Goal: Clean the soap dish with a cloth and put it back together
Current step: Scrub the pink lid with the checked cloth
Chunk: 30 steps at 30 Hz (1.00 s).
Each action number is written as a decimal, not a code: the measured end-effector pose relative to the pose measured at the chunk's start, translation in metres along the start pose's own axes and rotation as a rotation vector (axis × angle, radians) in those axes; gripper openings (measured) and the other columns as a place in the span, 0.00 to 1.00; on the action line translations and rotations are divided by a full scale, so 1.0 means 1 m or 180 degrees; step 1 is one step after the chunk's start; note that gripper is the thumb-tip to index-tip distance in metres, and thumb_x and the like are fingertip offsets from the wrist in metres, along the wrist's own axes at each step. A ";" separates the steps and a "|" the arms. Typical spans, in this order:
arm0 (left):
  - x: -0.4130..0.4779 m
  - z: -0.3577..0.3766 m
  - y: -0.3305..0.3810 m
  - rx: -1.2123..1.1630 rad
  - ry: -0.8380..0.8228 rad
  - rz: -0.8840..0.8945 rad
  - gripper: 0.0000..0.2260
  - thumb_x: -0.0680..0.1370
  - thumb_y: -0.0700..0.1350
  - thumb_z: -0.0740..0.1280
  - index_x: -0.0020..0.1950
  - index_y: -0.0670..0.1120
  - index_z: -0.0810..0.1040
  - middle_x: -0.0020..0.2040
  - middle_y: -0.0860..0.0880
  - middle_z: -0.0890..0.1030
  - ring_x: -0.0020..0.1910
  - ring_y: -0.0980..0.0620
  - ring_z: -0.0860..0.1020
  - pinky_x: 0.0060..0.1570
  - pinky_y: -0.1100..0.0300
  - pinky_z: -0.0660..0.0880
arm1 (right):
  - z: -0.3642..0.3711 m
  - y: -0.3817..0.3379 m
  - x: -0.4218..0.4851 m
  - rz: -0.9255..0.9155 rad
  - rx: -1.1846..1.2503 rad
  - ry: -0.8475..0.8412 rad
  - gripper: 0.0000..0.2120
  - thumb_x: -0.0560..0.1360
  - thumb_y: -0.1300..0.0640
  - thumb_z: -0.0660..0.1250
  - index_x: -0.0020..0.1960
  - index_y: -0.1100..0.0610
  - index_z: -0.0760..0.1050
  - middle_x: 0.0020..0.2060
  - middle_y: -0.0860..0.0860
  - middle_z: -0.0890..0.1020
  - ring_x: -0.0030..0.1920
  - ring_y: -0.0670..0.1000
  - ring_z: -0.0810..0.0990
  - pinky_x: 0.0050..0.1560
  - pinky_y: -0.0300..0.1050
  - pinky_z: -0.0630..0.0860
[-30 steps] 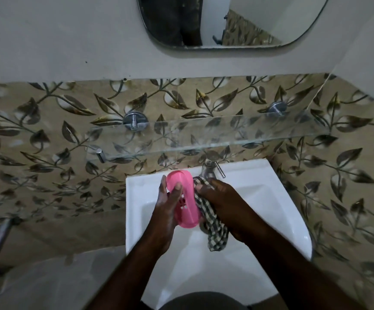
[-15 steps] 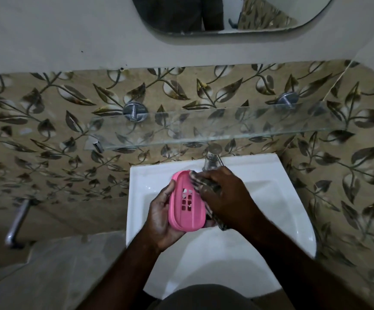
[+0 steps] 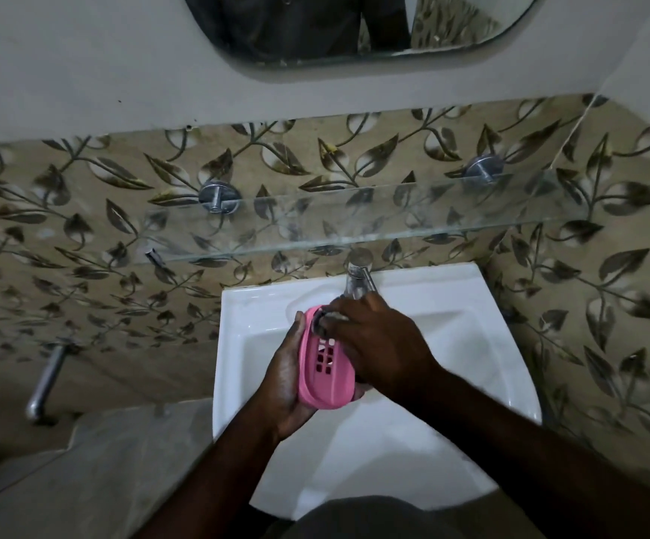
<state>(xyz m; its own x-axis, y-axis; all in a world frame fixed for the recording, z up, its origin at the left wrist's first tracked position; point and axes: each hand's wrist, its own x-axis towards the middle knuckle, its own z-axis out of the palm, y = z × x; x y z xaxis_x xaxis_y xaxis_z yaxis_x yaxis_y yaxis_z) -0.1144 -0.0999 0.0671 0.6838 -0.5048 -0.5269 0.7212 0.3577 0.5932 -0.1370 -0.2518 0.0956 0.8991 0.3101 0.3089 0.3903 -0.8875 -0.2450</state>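
Note:
A pink oval soap dish part (image 3: 325,377) with a grid of drain holes faces me over the white sink (image 3: 482,344). My left hand (image 3: 282,387) grips it from the left and below, thumb at its upper rim. My right hand (image 3: 373,344) lies over the dish's right side and presses the checked cloth (image 3: 325,317) against its top end. Only a small bunched bit of cloth shows at my fingertips; the hand hides the remainder. I see no other soap dish part.
A chrome tap (image 3: 358,280) stands at the back of the sink, just beyond my right fingers. A glass shelf (image 3: 393,223) on two metal pegs runs above it. A mirror (image 3: 354,25) hangs higher, and a metal pipe (image 3: 45,383) sticks out at left.
The dish has turned from edge-on so that its holed face looks at me. My right hand has moved from beside the dish onto it, and the hanging cloth is now bunched under the fingers.

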 end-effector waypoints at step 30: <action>0.006 0.007 0.008 0.0225 0.0776 0.0204 0.38 0.73 0.70 0.57 0.66 0.38 0.76 0.56 0.38 0.82 0.49 0.43 0.82 0.50 0.51 0.77 | 0.026 0.012 -0.027 -0.0328 0.1720 -0.0412 0.15 0.73 0.59 0.66 0.58 0.51 0.81 0.55 0.48 0.80 0.53 0.49 0.77 0.51 0.43 0.77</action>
<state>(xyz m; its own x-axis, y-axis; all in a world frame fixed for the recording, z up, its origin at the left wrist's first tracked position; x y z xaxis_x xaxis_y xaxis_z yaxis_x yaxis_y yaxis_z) -0.1051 -0.1061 0.0727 0.7405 -0.2757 -0.6129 0.6719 0.3226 0.6667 -0.1516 -0.2623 0.0603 0.8546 0.4555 0.2493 0.4928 -0.5604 -0.6657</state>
